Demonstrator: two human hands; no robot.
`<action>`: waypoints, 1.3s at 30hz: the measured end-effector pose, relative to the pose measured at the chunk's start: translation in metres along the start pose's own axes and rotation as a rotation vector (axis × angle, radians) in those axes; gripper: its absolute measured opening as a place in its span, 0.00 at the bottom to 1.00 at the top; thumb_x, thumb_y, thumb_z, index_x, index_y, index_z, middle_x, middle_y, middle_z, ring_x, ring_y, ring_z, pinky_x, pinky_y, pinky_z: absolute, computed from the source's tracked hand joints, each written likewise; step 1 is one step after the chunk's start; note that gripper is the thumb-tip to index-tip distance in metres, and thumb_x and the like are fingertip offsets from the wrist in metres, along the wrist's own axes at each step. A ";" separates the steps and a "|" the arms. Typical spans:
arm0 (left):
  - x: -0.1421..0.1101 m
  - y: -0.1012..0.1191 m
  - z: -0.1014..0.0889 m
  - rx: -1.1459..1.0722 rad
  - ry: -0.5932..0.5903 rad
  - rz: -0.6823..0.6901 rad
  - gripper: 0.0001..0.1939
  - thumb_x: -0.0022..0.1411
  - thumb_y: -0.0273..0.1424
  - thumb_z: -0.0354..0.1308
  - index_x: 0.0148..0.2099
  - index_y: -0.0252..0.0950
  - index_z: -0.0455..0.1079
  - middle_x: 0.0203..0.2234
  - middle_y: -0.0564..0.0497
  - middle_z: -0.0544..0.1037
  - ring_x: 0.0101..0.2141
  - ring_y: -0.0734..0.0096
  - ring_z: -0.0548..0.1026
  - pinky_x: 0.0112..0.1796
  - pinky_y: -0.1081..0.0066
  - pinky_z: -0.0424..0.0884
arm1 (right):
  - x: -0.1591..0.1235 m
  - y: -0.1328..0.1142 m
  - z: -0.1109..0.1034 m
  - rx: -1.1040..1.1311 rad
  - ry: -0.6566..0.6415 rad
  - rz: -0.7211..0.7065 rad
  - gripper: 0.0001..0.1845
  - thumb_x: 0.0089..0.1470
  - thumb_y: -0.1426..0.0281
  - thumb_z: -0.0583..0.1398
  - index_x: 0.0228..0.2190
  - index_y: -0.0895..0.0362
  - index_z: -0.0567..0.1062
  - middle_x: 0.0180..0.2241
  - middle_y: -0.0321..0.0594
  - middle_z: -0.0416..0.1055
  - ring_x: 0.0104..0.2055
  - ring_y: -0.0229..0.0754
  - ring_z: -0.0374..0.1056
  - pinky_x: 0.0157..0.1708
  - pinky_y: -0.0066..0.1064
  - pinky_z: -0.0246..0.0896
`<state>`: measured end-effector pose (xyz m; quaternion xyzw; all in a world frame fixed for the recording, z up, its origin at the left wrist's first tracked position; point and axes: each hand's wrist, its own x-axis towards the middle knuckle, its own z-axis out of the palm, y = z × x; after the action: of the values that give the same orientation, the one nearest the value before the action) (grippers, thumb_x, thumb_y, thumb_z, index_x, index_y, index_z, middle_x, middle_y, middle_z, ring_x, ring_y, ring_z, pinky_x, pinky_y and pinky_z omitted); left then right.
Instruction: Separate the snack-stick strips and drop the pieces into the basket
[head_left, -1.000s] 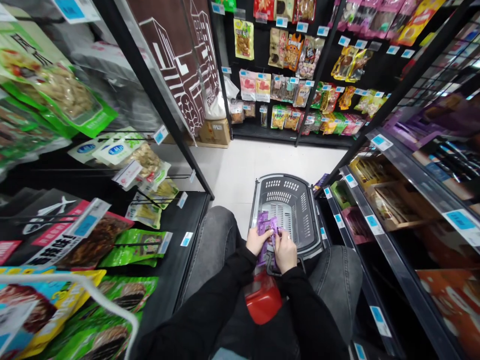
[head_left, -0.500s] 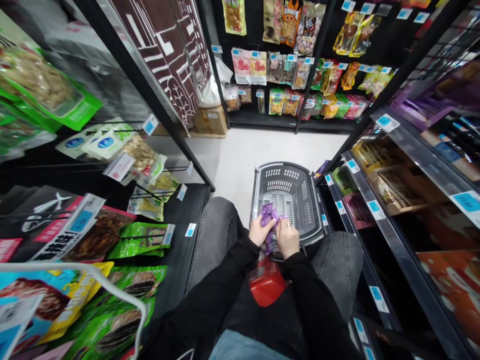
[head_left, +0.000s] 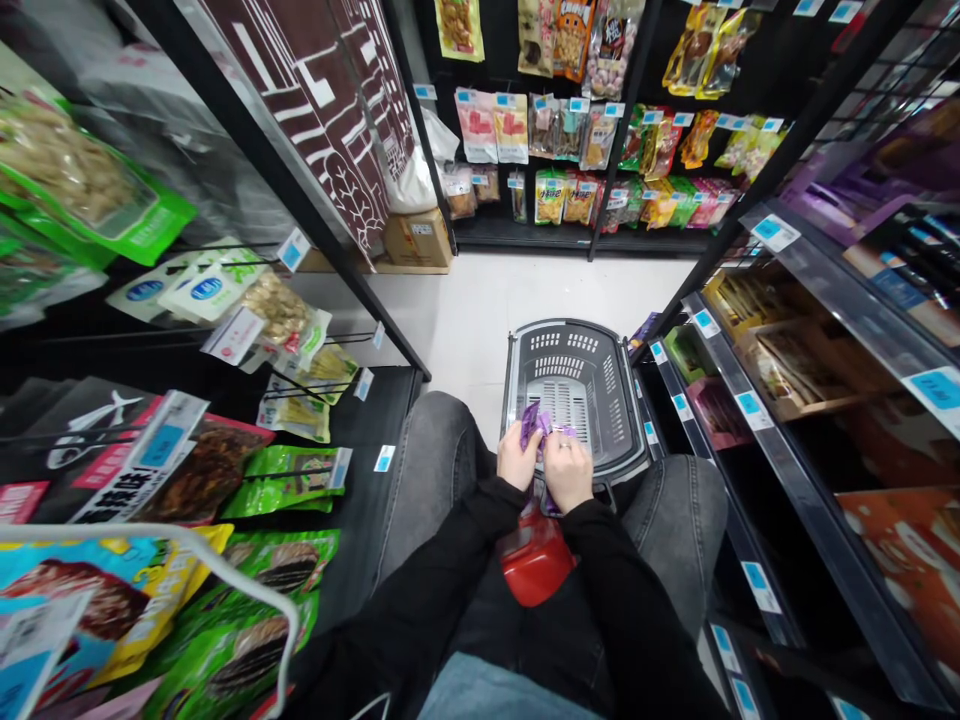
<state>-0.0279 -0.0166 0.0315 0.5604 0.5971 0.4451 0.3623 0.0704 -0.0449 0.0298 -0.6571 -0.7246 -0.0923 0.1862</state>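
Both hands are close together over the near end of a grey plastic shopping basket (head_left: 637, 455). My left hand (head_left: 517, 460) is closed on purple wrappers (head_left: 531, 420), which look like small candy packets. My right hand (head_left: 568, 468) is closed too, gripping the purple packets from the other side, with a bit of purple showing past its fingers. More purple hangs beneath the hands, partly hidden by them. Just below, a red container (head_left: 534, 562) with a clear upper part rests between my thighs.
Shelves with price tags (head_left: 752, 410) and boxed goods run along my right. Bagged snacks (head_left: 292, 475) hang on my left, beside a white curved wire (head_left: 225, 575). Ahead are pale floor (head_left: 480, 300), a cardboard box (head_left: 418, 240) and a rack of hanging packets (head_left: 551, 197).
My right hand has turned and shifted slightly left, nearer my left hand. The purple packets have moved a little with the hands. The view has shifted slightly.
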 end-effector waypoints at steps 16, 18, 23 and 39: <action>0.010 -0.006 -0.002 -0.112 -0.133 -0.115 0.13 0.50 0.37 0.58 0.32 0.32 0.72 0.27 0.47 0.78 0.32 0.63 0.75 0.36 0.68 0.69 | -0.004 0.006 0.007 0.602 -0.059 0.393 0.12 0.57 0.66 0.47 0.26 0.58 0.64 0.19 0.34 0.63 0.21 0.35 0.59 0.24 0.25 0.49; 0.011 -0.003 -0.002 -0.200 -0.150 -0.173 0.13 0.48 0.37 0.59 0.31 0.31 0.72 0.29 0.46 0.78 0.33 0.62 0.75 0.38 0.67 0.70 | -0.003 0.010 0.010 0.854 -0.065 0.478 0.12 0.55 0.63 0.49 0.25 0.57 0.63 0.19 0.31 0.61 0.21 0.33 0.59 0.24 0.24 0.51; 0.013 0.001 -0.004 -0.283 -0.240 -0.216 0.16 0.44 0.37 0.63 0.33 0.29 0.73 0.30 0.44 0.79 0.34 0.60 0.76 0.40 0.64 0.70 | -0.002 0.020 0.010 0.996 -0.143 0.473 0.13 0.51 0.61 0.53 0.22 0.57 0.64 0.17 0.30 0.60 0.20 0.33 0.57 0.23 0.24 0.52; 0.033 -0.025 -0.012 -0.319 0.264 -0.424 0.16 0.38 0.35 0.64 0.29 0.27 0.73 0.20 0.48 0.76 0.26 0.65 0.75 0.31 0.69 0.70 | -0.010 0.011 0.028 1.155 -0.420 0.290 0.10 0.43 0.67 0.58 0.28 0.60 0.71 0.24 0.37 0.70 0.26 0.35 0.67 0.29 0.27 0.64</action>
<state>-0.0517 0.0151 0.0147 0.2965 0.6652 0.5167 0.4501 0.0774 -0.0418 -0.0008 -0.5463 -0.5822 0.4710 0.3751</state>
